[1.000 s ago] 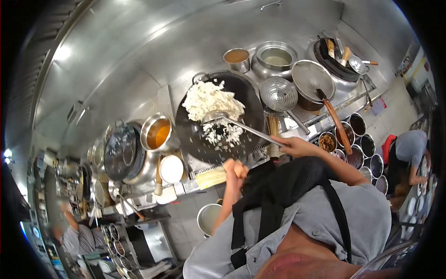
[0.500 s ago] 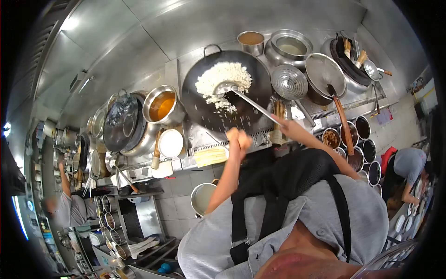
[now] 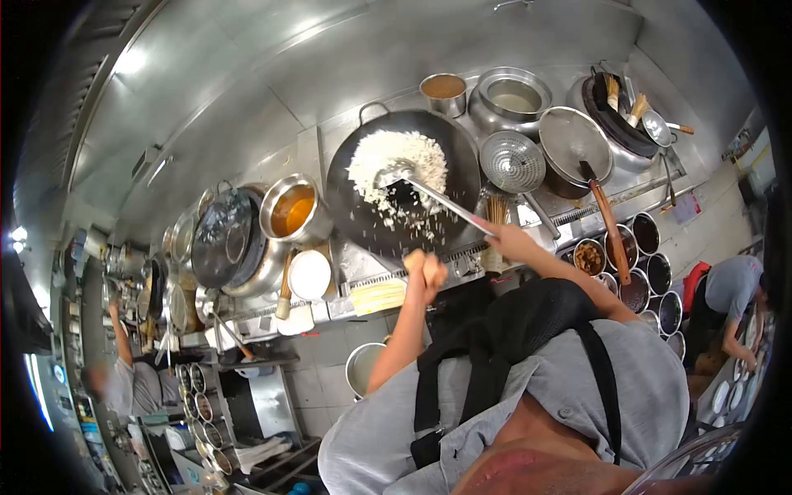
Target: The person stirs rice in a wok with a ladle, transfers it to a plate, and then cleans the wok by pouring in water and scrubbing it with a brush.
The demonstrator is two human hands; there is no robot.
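White rice lies heaped in the far half of a dark wok, with loose grains scattered down its near side. My left hand is closed at the wok's near rim, on its handle, which the fingers mostly hide. In my closed right hand is the long handle of a metal ladle. The ladle's bowl rests among the rice, left of the wok's middle, its handle slanting toward me.
Left of the wok stands a pot of orange liquid; a white container is nearer. A perforated skimmer and a mesh strainer lie right. Several seasoning tins stand lower right. Co-workers work at both sides.
The view has tilted, so the wok and stove sit lower in it. The ladle's bowl has shifted slightly in the rice, and more grains lie spread on the wok's near side.
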